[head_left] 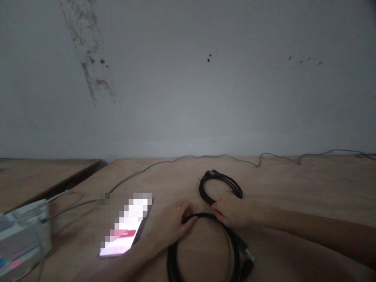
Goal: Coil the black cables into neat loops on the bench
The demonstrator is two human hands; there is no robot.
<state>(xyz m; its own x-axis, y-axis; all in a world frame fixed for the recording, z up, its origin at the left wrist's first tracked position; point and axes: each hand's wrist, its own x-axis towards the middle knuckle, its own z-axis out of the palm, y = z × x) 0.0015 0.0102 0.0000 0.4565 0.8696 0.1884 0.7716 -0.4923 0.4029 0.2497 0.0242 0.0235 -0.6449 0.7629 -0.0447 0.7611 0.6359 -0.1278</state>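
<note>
A large loop of black cable (pixel 173 262) lies at the bottom centre, its lower part cut off by the frame edge. My left hand (pixel 173 223) is closed on the top left of this loop, thumb and fingers round the cable. On the loop's upper right, my right hand (pixel 230 211) has its fingers closed on the same cable. A connector (pixel 249 256) shows at the loop's right side. Just behind my right hand sits a smaller coiled black cable (pixel 205 188), with its plug ends at the top.
A lit phone (pixel 125 231), partly pixelated, lies left of my left hand. A white box (pixel 26 235) with a red light stands at the far left. A thin grey cable (pixel 164 161) runs along the table's back near the wall. A dark gap (pixel 73 180) separates two table boards.
</note>
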